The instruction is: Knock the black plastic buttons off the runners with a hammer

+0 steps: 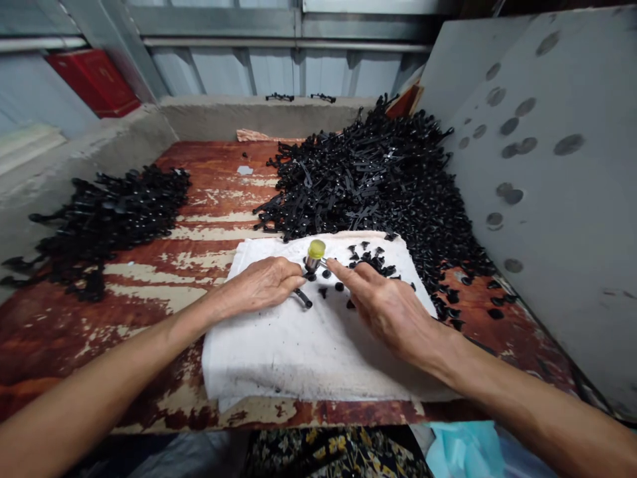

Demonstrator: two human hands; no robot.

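My right hand (383,305) is closed round the thin metal handle of a small hammer with a yellow-tipped head (316,250), index finger stretched along it. The hammer's metal end is low over small black pieces, at the fingertips of my left hand (266,282). That left hand is closed on a slim black plastic part (303,299), whose end sticks out below the fingers. Underneath lies a white cloth (298,345). Several small black plastic caps (383,264) are scattered on it beside my right fingers. Whether the hammer touches a piece is hard to make out.
A large heap of black plastic parts (358,172) lies behind and right of the cloth. A smaller pile (119,219) is at the left on the worn red-brown table (213,199). A grey board (557,186) stands along the right; a low concrete ledge (213,119) runs behind.
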